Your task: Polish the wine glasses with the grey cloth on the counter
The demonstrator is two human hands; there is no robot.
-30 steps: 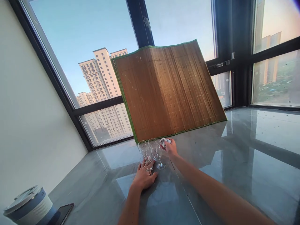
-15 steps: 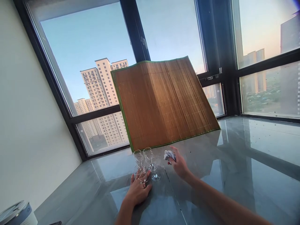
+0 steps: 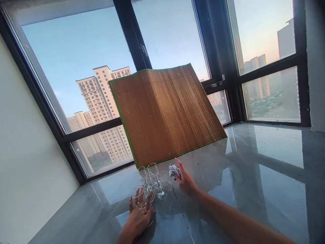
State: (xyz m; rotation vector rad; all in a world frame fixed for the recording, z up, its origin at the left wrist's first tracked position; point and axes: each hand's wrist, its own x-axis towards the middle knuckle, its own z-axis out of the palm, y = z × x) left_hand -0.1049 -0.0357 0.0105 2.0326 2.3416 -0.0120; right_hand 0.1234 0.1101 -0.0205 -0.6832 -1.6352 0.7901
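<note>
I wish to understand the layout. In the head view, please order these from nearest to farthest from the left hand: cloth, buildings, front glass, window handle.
From the left hand:
1. Front glass, right at the hand.
2. Cloth, to its right, in the right hand.
3. Window handle, behind, higher up.
4. Buildings, outside the window.

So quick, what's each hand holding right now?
Left hand: holding the nearest stemmed glass.
Right hand: closed on a crumpled cloth, one finger extended.
</note>
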